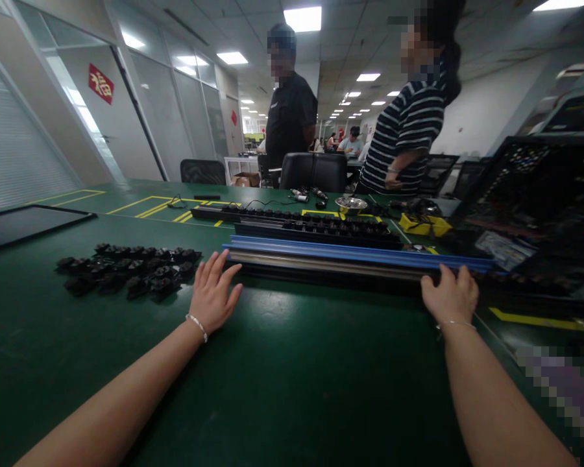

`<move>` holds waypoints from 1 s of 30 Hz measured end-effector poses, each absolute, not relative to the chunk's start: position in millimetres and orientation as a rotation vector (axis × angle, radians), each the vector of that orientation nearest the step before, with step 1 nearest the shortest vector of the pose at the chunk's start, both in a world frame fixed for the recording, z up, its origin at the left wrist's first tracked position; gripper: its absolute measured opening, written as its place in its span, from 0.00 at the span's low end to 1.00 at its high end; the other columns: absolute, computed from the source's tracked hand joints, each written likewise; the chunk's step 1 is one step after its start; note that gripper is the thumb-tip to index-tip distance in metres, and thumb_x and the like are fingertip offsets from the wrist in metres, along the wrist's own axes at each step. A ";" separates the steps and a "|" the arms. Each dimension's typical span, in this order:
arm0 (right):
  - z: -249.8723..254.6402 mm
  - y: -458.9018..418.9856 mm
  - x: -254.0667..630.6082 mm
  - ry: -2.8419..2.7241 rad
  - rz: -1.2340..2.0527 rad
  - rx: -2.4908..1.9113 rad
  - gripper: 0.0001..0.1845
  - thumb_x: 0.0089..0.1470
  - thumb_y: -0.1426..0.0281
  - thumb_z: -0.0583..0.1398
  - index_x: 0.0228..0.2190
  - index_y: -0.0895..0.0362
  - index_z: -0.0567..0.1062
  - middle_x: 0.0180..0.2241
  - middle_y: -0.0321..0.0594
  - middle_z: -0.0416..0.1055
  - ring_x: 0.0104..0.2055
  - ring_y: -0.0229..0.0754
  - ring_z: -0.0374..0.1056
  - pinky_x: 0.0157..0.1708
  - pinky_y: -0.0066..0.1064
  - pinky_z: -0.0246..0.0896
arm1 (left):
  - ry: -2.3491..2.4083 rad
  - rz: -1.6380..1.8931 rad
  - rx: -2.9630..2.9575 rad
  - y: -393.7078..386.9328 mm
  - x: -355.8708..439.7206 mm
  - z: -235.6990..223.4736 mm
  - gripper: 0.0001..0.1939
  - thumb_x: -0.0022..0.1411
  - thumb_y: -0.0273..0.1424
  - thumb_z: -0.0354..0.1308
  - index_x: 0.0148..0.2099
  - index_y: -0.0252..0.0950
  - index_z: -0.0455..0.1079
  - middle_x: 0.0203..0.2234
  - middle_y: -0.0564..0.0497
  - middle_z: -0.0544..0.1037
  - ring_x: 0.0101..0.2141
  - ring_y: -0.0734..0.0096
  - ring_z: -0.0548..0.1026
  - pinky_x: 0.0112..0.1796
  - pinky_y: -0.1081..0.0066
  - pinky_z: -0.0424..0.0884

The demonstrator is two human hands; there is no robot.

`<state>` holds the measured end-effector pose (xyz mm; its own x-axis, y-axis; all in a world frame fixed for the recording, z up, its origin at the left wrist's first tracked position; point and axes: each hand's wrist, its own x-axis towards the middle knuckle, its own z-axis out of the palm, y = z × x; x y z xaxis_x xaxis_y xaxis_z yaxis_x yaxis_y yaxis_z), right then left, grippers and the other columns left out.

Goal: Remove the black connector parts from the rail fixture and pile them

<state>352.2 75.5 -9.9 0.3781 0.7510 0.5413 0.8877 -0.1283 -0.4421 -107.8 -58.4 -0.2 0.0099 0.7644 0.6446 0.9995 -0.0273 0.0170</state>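
Observation:
A long blue rail (350, 250) lies across the green table (292, 363), with a dark, shiny-topped rail (321, 264) along its near side. My left hand (212, 292) is at their left end, fingers spread and the fingertips at the rail ends. At the right end is my right hand (450, 292), thumb and fingers apart, fingertips over the blue rail's near edge. Whether either hand presses on the rails cannot be made out. Left of my left hand sit several rows of small black parts (131, 269).
Behind the blue rail lie black rails carrying small black parts (335, 225). A metal bowl (351, 205) and a yellow bin (424, 225) stand farther back. At left is a flat black-framed panel (34, 226). Two people (289, 110) stand beyond the table near black chairs (314, 171).

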 end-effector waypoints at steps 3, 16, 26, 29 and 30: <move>-11.6 76.3 353.3 -1.391 -0.223 -1.907 0.31 0.51 0.62 0.51 0.54 0.62 0.65 0.61 0.59 0.48 0.62 0.66 0.45 0.55 0.57 0.45 | -1.869 -0.920 -1.677 -53.6 -103.0 6.3 0.21 0.65 0.38 0.41 0.57 0.38 0.59 0.65 0.45 0.47 0.64 0.61 0.44 0.60 0.54 0.47; -12.5 77.8 351.3 -1.331 -0.264 -1.867 0.30 0.49 0.61 0.52 0.52 0.62 0.67 0.56 0.59 0.56 0.58 0.62 0.52 0.53 0.54 0.50 | -1.985 -0.723 -1.867 -3.8 -76.9 -6.1 0.27 0.63 0.39 0.43 0.63 0.37 0.53 0.64 0.44 0.51 0.64 0.57 0.44 0.60 0.50 0.47; -8.8 78.2 348.6 -1.377 -0.247 -1.859 0.30 0.48 0.63 0.52 0.51 0.65 0.67 0.54 0.58 0.60 0.57 0.58 0.54 0.55 0.49 0.49 | -2.254 -0.484 -1.893 -11.0 -85.0 -11.4 0.31 0.63 0.43 0.42 0.65 0.39 0.49 0.65 0.46 0.47 0.64 0.52 0.42 0.59 0.45 0.46; -8.8 78.8 346.4 -1.394 -0.259 -1.861 0.29 0.49 0.64 0.52 0.51 0.66 0.67 0.54 0.58 0.60 0.58 0.58 0.53 0.56 0.49 0.47 | -2.252 -0.474 -1.898 -11.0 -84.6 -11.1 0.31 0.62 0.43 0.43 0.65 0.38 0.50 0.65 0.46 0.48 0.64 0.52 0.42 0.59 0.46 0.47; -9.0 78.9 345.5 -1.397 -0.264 -1.860 0.29 0.49 0.64 0.52 0.51 0.66 0.67 0.54 0.58 0.60 0.58 0.57 0.53 0.56 0.49 0.47 | -2.246 -0.474 -1.899 -10.7 -84.7 -11.2 0.31 0.62 0.42 0.44 0.65 0.38 0.50 0.65 0.45 0.49 0.64 0.51 0.43 0.59 0.47 0.48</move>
<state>345.5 78.9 -9.0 0.3742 0.7236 0.5799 0.8852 -0.0925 -0.4558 -84.7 -10.7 -11.2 -0.1793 0.9290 0.3236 0.9805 0.1421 0.1354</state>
